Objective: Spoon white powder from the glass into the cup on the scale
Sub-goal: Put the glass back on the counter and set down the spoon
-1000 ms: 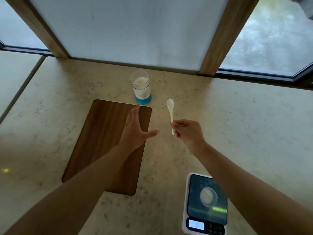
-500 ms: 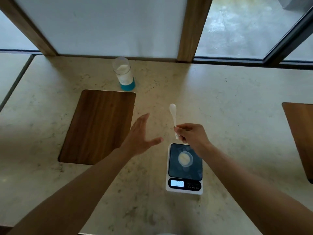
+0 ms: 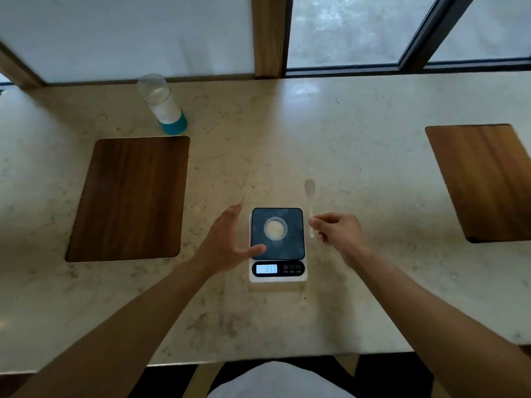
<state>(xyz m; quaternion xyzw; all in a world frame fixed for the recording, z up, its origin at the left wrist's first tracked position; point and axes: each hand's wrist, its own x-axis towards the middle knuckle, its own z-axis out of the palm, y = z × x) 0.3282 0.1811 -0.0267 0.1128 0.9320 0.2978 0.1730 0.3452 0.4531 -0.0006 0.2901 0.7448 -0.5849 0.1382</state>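
A kitchen scale (image 3: pixel 278 271) with a dark platform sits on the stone counter in front of me, its display lit. A small clear cup (image 3: pixel 275 228) holding some white powder stands on the platform. My right hand (image 3: pixel 337 232) pinches the handle of a white spoon (image 3: pixel 310 193) just right of the scale, bowl pointing away from me. My left hand (image 3: pixel 227 242) hovers open at the scale's left edge, thumb over the platform's corner. The glass (image 3: pixel 161 103) of white powder, with a blue base, stands far back left.
A dark wooden board (image 3: pixel 129 196) lies on the counter left of the scale, below the glass. A second wooden board (image 3: pixel 485 179) lies at the right. Windows and a wooden post (image 3: pixel 268 35) border the far edge of the counter (image 3: pixel 359 145).
My view has swung down and right, so the scale now sits centred. Both hands have come back from near the glass to either side of the scale, spoon still held.
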